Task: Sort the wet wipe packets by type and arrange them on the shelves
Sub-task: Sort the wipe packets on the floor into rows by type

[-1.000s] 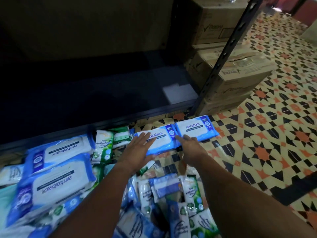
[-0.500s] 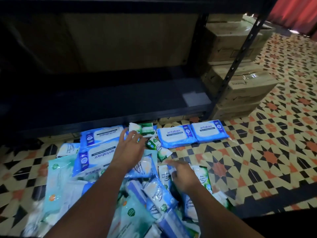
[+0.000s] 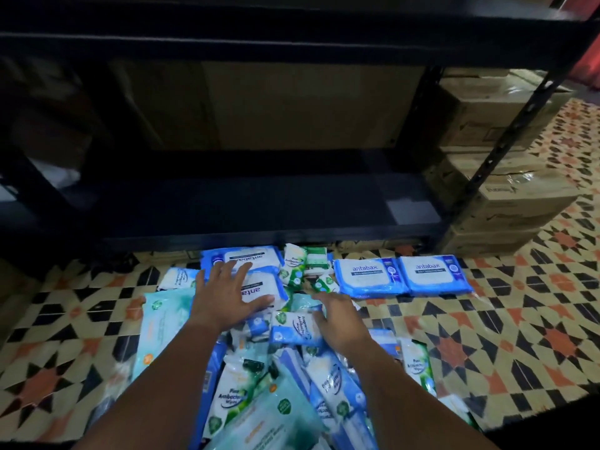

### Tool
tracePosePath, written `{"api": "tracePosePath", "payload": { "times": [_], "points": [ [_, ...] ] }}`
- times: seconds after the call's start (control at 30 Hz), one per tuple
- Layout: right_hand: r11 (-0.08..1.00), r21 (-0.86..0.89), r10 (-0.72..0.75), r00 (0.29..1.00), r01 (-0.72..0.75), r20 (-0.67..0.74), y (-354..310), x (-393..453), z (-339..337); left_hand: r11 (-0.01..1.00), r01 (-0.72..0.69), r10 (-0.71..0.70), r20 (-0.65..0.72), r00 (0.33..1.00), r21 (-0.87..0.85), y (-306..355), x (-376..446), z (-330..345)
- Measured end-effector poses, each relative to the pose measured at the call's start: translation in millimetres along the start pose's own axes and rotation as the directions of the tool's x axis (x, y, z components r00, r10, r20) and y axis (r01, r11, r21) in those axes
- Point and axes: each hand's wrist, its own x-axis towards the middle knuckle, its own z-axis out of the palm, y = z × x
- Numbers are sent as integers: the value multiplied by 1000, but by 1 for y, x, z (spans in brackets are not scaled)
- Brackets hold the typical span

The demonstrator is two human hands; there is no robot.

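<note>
The heap of mixed soft plastic wet wipe packets [image 3: 285, 368] lies on the patterned floor tiles [image 3: 487, 336], directly in front of the low black metal shelf [image 3: 259, 203]. That shelf carries no packets; only a pale label is visible at its right end.

Progress, as judged: early. Two flat blue-and-white antabax packets [image 3: 402, 275] lie side by side just right of the heap, in front of the shelf, apparently sorted. Two more of the same type [image 3: 250, 271] remain at the heap's far edge, nearest the shelf. Green-and-white packets, pale teal packs and small blue packs remain mixed. Nothing has been shelved.

The left hand [image 3: 227, 297] lies with fingers spread flat on the nearer antabax packet in the heap, pressing rather than pinching. The right hand [image 3: 337, 319] rests on a small blue antibacterial packet [image 3: 292, 329], fingers loosely bent; a firm hold cannot be confirmed.

Against the frame half a second earlier, the left hand has flattened from a curled position, and the right hand has advanced towards the shelf. Brown cardboard cartons [image 3: 506, 203] stand right of the shelf.
</note>
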Motion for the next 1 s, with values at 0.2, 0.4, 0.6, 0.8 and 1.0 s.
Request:
{"api": "tracePosePath", "payload": {
  "times": [0.2,0.4,0.6,0.8,1.0],
  "points": [
    [986,19,-167,985,167,46,-47,37,7,984,146,-154,-71,986,-104,-44,29,0],
    [924,-122,-334,920,363,204,-89,68,14,996,23,-17,71,997,-81,-72,67,7],
    [890,-170,-376,893,422,249,-85,87,32,968,20,28,188,982,-249,-73,86,14],
    [844,-258,-383,865,470,323,-98,95,23,988,-3,43,262,964,-153,-72,108,4],
    [800,-323,-377,843,506,385,-109,85,13,990,56,-11,335,942,-126,-70,100,-2]
  ]
}}
